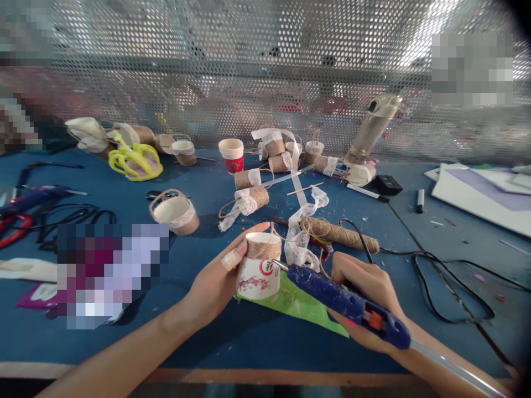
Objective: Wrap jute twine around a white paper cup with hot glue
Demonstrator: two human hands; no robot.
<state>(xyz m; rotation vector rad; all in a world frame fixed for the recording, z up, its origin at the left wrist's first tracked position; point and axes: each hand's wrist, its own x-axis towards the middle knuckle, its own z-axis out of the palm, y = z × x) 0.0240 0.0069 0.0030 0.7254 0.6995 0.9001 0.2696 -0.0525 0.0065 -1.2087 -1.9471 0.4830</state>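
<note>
A white paper cup [259, 279] with printed blossoms is upright in my left hand [222, 276], which is closed around its left side. Brown twine is wound around the cup's upper part, and a strand runs from it toward the twine roll [340, 234]. My right hand [365, 293] grips a blue hot glue gun [332, 293] with a clear glue stick in its back end. The gun's metal tip is at the cup's right side, just below the twine; whether it touches cannot be made out. Green paper [307, 307] lies beneath the cup.
Several twine-wrapped cups lie beyond my hands, near white lace [301, 240] and a red cup [232, 157]. A larger twine-wrapped cup [176, 214] stands left. A black cord [452, 318] loops at right. A clear bottle [371, 130] stands against the perforated metal screen [232, 83].
</note>
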